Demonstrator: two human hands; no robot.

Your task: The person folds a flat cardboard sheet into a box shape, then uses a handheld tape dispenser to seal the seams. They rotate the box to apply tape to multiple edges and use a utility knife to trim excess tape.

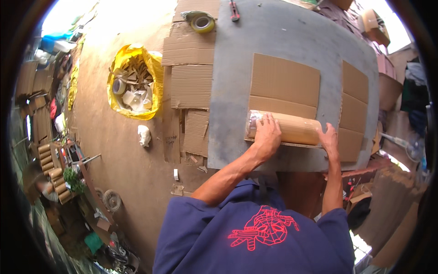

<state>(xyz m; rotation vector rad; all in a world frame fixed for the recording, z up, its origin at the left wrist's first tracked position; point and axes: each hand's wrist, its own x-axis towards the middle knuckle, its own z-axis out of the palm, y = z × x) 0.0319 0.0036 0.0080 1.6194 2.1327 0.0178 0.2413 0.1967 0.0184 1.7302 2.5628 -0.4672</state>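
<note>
A brown cardboard-coloured roll (296, 128), with shiny clear wrapping at its left end, lies crosswise on the near edge of a flat cardboard sheet (285, 77). Over the roll's left part curve the fingers of my left hand (268, 133), pressing it from above. At its right end, my right hand (329, 138) steadies the roll with thumb and fingers apart around the rim. The sheet rests on a grey tabletop (232, 91). A second creased cardboard piece (353, 109) lies to the right of my right hand.
A red-and-black cutter knife (234, 11) lies at the table's far edge. Left of it, a tape roll (202, 23) sits on cardboard pieces (191, 86). On the floor stands a yellow bag (157, 86) of scraps. A fan (414, 148) is at the right.
</note>
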